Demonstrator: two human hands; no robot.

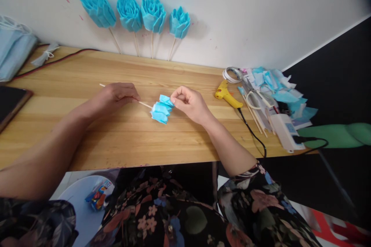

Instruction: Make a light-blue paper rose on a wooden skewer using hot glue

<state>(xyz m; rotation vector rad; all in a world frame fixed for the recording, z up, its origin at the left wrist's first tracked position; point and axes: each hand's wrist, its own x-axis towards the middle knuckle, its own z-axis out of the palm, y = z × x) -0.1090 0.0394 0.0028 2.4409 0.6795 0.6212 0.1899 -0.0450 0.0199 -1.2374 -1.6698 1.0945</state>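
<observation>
Over the middle of the wooden table (121,146), my left hand (120,94) is closed around a thin wooden stick (145,104). At the stick's right end sits a partly formed blue flower (160,112) of folded, fabric-like petals. My right hand (188,103) pinches a blue petal (166,100) at the flower's upper right edge, thumb against fingertips. Whether that petal is fixed to the flower or only held against it, I cannot tell.
Several finished blue flowers (153,15) on sticks lean against the wall. To the right lie a yellow glue gun (227,94), a tape roll (232,74), blue scraps (275,85) and a white power strip (286,133). Face masks (14,48) and a dark phone-like device (11,104) lie left.
</observation>
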